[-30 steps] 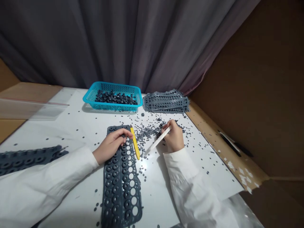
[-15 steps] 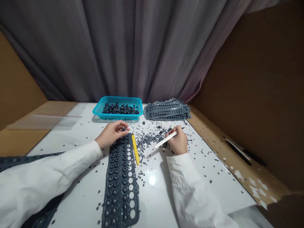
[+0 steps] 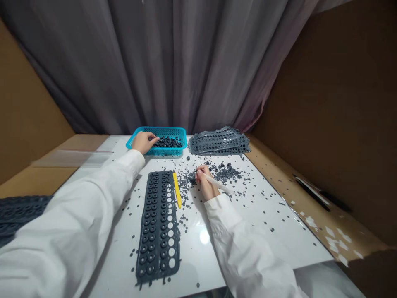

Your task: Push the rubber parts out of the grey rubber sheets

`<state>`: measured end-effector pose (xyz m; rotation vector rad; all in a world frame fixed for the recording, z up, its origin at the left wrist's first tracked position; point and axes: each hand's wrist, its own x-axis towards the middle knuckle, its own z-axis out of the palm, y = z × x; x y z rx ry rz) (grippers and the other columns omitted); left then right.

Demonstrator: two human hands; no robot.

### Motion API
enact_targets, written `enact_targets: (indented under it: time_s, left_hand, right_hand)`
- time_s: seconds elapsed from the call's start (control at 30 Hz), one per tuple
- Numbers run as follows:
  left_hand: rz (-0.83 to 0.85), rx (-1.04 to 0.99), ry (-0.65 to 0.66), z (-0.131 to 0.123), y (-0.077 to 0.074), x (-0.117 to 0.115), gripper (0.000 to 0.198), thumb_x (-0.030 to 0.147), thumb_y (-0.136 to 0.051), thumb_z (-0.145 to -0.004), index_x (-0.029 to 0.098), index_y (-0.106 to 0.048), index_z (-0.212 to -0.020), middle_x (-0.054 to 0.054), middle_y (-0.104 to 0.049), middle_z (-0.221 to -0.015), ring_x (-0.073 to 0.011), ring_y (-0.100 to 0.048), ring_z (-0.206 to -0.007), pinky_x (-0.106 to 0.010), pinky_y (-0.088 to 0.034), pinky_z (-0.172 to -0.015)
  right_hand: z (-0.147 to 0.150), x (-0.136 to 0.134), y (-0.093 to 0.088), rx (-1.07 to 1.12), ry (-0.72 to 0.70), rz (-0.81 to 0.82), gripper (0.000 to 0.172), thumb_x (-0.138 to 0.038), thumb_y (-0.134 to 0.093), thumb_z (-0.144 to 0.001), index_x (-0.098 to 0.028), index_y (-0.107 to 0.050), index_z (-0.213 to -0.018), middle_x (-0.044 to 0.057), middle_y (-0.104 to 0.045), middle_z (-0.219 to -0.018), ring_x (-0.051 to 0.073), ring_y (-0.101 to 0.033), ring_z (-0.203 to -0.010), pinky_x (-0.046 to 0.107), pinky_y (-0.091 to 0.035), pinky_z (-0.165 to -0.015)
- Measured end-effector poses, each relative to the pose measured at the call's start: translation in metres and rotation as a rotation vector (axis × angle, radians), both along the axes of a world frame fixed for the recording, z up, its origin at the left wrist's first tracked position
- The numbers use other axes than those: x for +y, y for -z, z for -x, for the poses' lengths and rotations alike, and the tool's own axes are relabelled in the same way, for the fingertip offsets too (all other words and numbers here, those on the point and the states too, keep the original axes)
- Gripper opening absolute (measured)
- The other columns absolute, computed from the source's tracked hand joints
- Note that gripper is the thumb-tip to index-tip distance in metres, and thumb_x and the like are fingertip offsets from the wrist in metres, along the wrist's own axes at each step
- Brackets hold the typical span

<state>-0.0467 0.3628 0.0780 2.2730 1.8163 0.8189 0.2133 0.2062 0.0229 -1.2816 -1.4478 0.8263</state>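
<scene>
My left hand (image 3: 144, 142) reaches over the near left part of a blue plastic basket (image 3: 130, 142), which holds many small black rubber pieces (image 3: 169, 142). Its thumb and fingers are drawn together; whatever lies between the tips is hidden. My right hand (image 3: 207, 183) is closed around a white pen-like tool (image 3: 221, 184), above scattered black bits. Between my arms lies a dark rubber sheet (image 3: 158, 231) with rows of ring-shaped pieces. Most of its right-hand row is open round holes. A yellow pen-like tool (image 3: 177, 190) rests along the sheet's right edge.
Punched dark sheets (image 3: 218, 141) are stacked right of the basket. More dark sheets (image 3: 21, 211) lie at far left, partly under my sleeve. A clear plastic bag (image 3: 83, 155) is at back left. Knife-like tools (image 3: 313, 193) and white scraps (image 3: 333, 242) lie along the right side.
My left hand has moved from the sheet's far end up to the basket. My right hand has shifted left with the white tool, whose angle has changed. The sheet appears slightly farther away.
</scene>
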Motion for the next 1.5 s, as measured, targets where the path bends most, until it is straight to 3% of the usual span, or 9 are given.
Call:
enact_targets:
  time_s: [0.3,0.47,0.57,0.67,0.87,1.0,1.17,1.27,1.5]
  left_hand:
    - [0.003,0.143,-0.127,0.011,0.010,0.000,0.037,0.035,-0.053,-0.089,0.016,-0.050,-0.121,-0.011,-0.051,-0.123,-0.0251,-0.053,-0.107,-0.048,-0.045,-0.089]
    - [0.019,0.199,0.156,0.001,0.010,-0.043,0.033,0.038,-0.059,-0.082,0.017,-0.060,-0.108,-0.009,-0.057,-0.111,-0.0275,-0.049,-0.109,-0.044,-0.035,-0.098]
    - [0.109,0.241,0.338,-0.009,0.028,-0.077,0.033,0.045,-0.068,-0.072,0.020,-0.065,-0.095,-0.006,-0.061,-0.101,-0.0264,-0.052,-0.102,-0.040,-0.040,-0.093]
    - [0.159,0.236,0.345,-0.015,0.047,-0.097,0.033,0.041,-0.059,-0.083,0.016,-0.060,-0.105,-0.008,-0.058,-0.109,-0.0251,-0.052,-0.104,-0.044,-0.042,-0.091]
    - [0.306,0.166,0.331,-0.015,0.058,-0.091,0.030,0.032,-0.054,-0.089,0.015,-0.054,-0.114,-0.008,-0.056,-0.114,-0.0209,-0.058,-0.097,-0.042,-0.050,-0.082]
    - [0.400,0.063,0.366,-0.011,0.055,-0.088,0.030,0.041,-0.057,-0.085,0.013,-0.062,-0.094,-0.005,-0.064,-0.095,-0.0204,-0.061,-0.085,-0.037,-0.050,-0.077]
    - [0.422,-0.132,0.517,-0.005,0.049,-0.092,0.040,0.054,-0.057,-0.077,0.016,-0.066,-0.085,-0.004,-0.069,-0.092,-0.0245,-0.062,-0.090,-0.032,-0.047,-0.080]
    - [0.425,-0.206,0.574,-0.003,0.047,-0.092,0.043,0.054,-0.054,-0.077,0.016,-0.065,-0.093,-0.003,-0.070,-0.096,-0.0243,-0.062,-0.092,-0.031,-0.047,-0.081]
    - [0.266,-0.182,0.496,-0.002,0.057,-0.092,0.040,0.051,-0.058,-0.073,0.019,-0.060,-0.097,-0.004,-0.067,-0.098,-0.0254,-0.060,-0.092,-0.032,-0.043,-0.083]
  right_hand:
    - [0.002,0.002,0.008,-0.052,0.023,-0.029,0.016,-0.035,-0.047,-0.081,-0.020,-0.053,-0.077,-0.004,-0.055,-0.061,0.014,-0.051,-0.059,0.025,-0.040,-0.059]
    - [0.010,0.000,0.014,-0.046,-0.009,-0.016,0.018,-0.035,-0.057,-0.075,-0.019,-0.062,-0.081,0.000,-0.065,-0.069,0.016,-0.058,-0.063,0.027,-0.045,-0.062]
    - [0.020,-0.005,0.014,-0.005,-0.049,-0.008,0.017,-0.033,-0.061,-0.073,-0.018,-0.065,-0.081,0.002,-0.069,-0.074,0.017,-0.062,-0.068,0.028,-0.048,-0.065]
    - [0.026,-0.007,0.013,0.021,-0.092,0.002,0.017,-0.031,-0.061,-0.076,-0.018,-0.067,-0.085,0.004,-0.070,-0.078,0.018,-0.065,-0.072,0.029,-0.050,-0.067]
    - [0.011,0.012,0.006,-0.764,-0.215,-0.318,0.020,-0.021,-0.050,-0.088,-0.018,-0.067,-0.096,0.009,-0.067,-0.091,0.021,-0.060,-0.087,0.032,-0.043,-0.079]
    - [-0.004,0.027,-0.003,-1.157,-0.330,-0.330,0.019,-0.012,-0.050,-0.087,-0.017,-0.068,-0.092,0.011,-0.065,-0.092,0.023,-0.054,-0.090,0.034,-0.036,-0.080]
    - [0.006,0.032,-0.013,-1.151,-0.337,-0.344,0.021,-0.010,-0.048,-0.088,-0.020,-0.066,-0.094,0.010,-0.063,-0.098,0.022,-0.048,-0.095,0.035,-0.033,-0.082]
    - [0.027,0.032,-0.011,-0.897,-0.537,-0.427,0.016,-0.007,-0.061,-0.079,-0.022,-0.066,-0.078,0.002,-0.061,-0.086,0.017,-0.047,-0.087,0.029,-0.034,-0.079]
    - [0.044,0.030,-0.003,-0.743,-0.508,-0.380,0.018,-0.007,-0.069,-0.065,-0.017,-0.057,-0.056,-0.006,-0.050,-0.072,0.009,-0.042,-0.079,0.021,-0.035,-0.076]
